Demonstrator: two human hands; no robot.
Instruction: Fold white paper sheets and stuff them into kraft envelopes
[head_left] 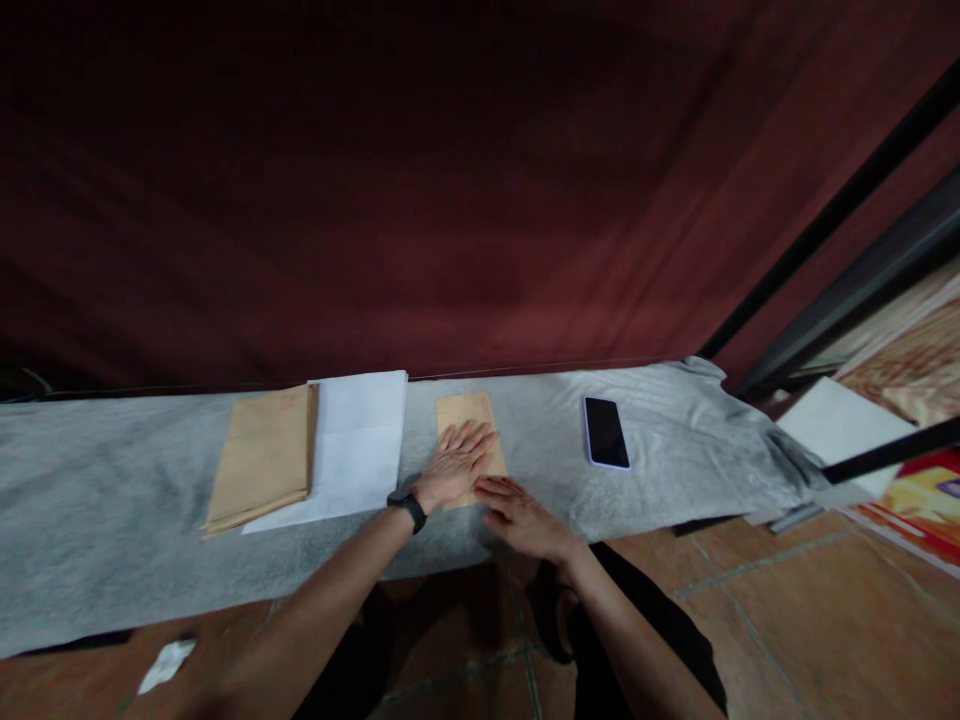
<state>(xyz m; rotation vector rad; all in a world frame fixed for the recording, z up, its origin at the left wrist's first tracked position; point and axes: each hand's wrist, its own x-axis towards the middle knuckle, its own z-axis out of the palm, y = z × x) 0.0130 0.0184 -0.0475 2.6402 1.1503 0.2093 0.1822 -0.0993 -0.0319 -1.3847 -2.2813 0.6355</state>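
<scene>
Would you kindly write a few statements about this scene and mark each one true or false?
1. The left hand lies flat over the small tan paper. True.
2. The dark wristband is on the right wrist. False: it is on the left wrist.
3. The phone lies to the right of the small tan paper. True.
4. The white sheets cover the larger tan stack. False: the stack overlaps the sheets.
5. The right hand holds the phone. False: its fingertips are at the small tan paper's near end.
</scene>
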